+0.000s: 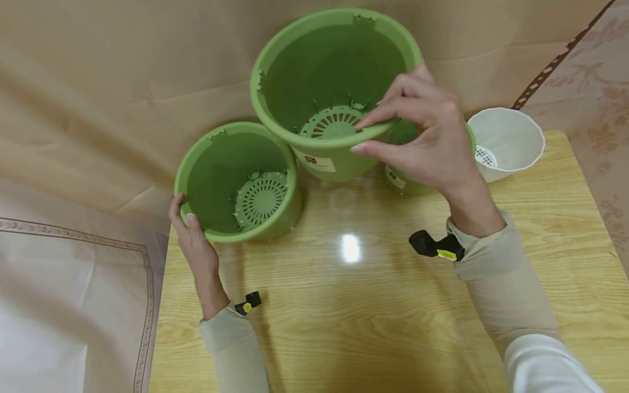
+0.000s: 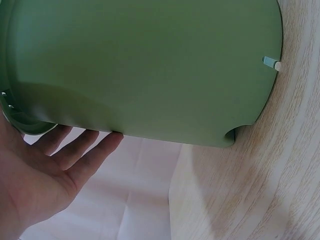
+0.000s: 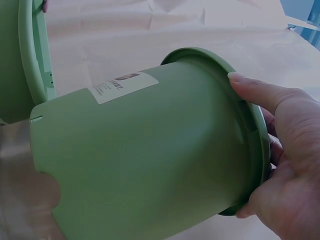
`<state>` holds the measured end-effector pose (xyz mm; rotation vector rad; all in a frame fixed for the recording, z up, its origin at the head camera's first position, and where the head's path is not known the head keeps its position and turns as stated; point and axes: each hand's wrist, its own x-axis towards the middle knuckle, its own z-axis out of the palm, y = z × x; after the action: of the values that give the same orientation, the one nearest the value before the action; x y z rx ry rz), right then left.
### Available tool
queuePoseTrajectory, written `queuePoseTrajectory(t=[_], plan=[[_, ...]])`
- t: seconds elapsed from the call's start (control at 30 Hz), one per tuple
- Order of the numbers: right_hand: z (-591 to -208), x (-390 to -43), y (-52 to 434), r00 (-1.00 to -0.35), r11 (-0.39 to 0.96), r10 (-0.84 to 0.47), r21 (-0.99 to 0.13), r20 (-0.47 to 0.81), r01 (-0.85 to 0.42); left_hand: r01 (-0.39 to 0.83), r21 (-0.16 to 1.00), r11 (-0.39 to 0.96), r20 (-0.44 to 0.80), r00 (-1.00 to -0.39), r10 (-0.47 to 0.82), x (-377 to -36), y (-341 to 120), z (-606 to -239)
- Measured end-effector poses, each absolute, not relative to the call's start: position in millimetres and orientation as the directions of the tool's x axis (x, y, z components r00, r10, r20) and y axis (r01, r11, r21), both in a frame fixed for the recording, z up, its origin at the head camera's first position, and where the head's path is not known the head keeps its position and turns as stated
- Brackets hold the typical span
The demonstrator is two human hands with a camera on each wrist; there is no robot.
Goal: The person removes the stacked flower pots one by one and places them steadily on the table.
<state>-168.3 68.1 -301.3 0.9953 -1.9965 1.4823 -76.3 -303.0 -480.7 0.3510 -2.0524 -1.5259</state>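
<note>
My right hand (image 1: 427, 136) pinches the near rim of a large green pot (image 1: 334, 71), thumb outside and fingers inside, holding it tilted with its mouth towards me. The right wrist view shows this hand (image 3: 290, 150) on the rim of the large pot (image 3: 140, 165), whose side bears a label. My left hand (image 1: 194, 240) holds the rim of a medium green pot (image 1: 221, 174) at the table's left edge, thumb laid over the rim. From the left wrist, the fingers (image 2: 80, 150) lie fairly straight under the pot's wall (image 2: 150, 65). Both pots have slotted round bases.
A small green pot (image 1: 408, 185) stands partly hidden behind my right hand. To its right a white pot (image 1: 511, 136) sits on the wooden table (image 1: 368, 305). Beige cloth (image 1: 98, 82) hangs behind and to the left.
</note>
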Motion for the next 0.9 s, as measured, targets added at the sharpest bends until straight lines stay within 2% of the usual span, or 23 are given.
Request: queuePoseTrajectory(t=[0.23, 0.67, 0.9], plan=[[-307, -168, 69, -0.669, 0.181, -0.260, -0.645, 0.696, -0.742, 0.121, 0.936, 0.332, 0.285, -0.813, -0.508, -77, -304, -482], [-326, -171, 69, -0.677, 0.144, -0.254, -0.666, 0.690, -0.732, 0.110, 0.938, 0.330, 0.275, -0.815, -0.511, -77, -302, -481], [-344, -176, 69, -0.657, 0.141, -0.257, -0.645, 0.709, -0.751, 0.123, 0.926, 0.357, 0.302, -0.809, -0.504, -77, -302, -482]])
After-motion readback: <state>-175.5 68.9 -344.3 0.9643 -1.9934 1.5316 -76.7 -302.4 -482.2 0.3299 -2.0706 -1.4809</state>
